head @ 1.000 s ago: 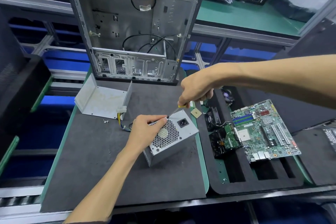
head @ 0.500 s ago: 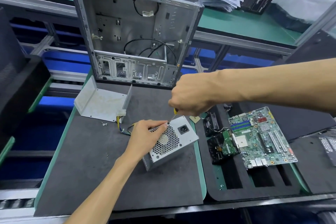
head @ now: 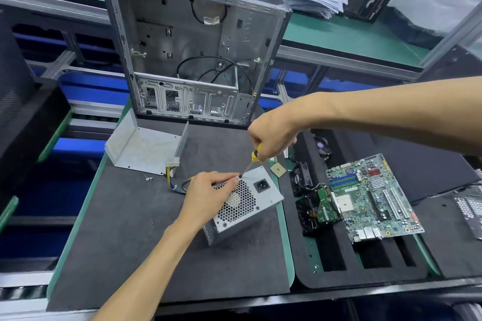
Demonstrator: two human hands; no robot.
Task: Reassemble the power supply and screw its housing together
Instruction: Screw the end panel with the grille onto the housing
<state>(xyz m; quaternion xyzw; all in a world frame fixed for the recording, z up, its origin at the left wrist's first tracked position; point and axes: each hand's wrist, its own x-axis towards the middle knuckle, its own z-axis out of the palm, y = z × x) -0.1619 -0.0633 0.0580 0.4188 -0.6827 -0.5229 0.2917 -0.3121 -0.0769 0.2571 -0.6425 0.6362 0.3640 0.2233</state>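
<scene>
Your right hand is curled round the yellow handle of the screwdriver; its shaft slants down-left, tip at the top edge of the power supply; your left hand rests on the supply's left side, fingertips pinched together right at the tip, whether on a screw you cannot tell; the supply sits tilted on the dark mat of the tabletop, mesh face and socket turned up, wires trailing off behind it; a bent metal cover and a loose screw lie to its left; the open case stands behind; the motherboard lies on foam to the right
</scene>
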